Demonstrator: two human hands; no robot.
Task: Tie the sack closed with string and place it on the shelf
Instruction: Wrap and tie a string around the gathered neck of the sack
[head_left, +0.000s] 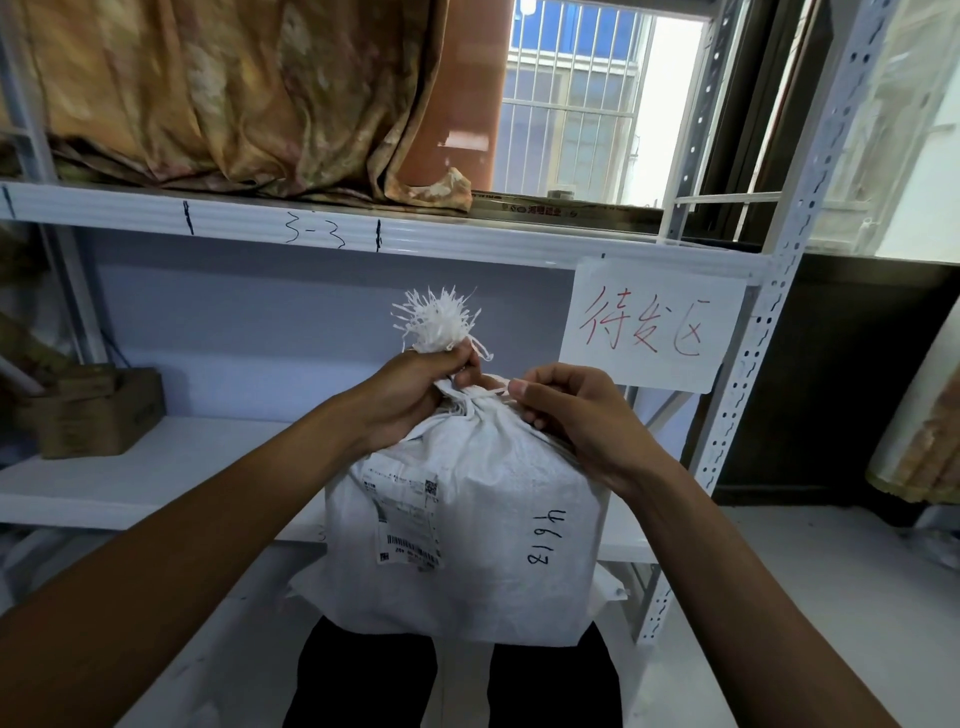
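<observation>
A white woven sack (483, 525) stands upright in front of me, with a shipping label and the handwritten number 4613 on its side. My left hand (410, 400) grips the gathered neck just under its frayed tuft (439, 319). A white string (480, 397) runs around the neck below that hand. My right hand (571, 421) pinches the string's end at the right of the neck. Behind the sack runs the white metal shelf (171, 467), at about the sack's mid height.
A cardboard box (98, 413) sits at the shelf's left. The board above (311, 228) is marked 3-3 and carries draped patterned cloth (234, 93). A paper sign with red writing (654, 322) hangs at the right, beside a perforated upright (748, 374). Dark trouser legs (363, 675) show below the sack.
</observation>
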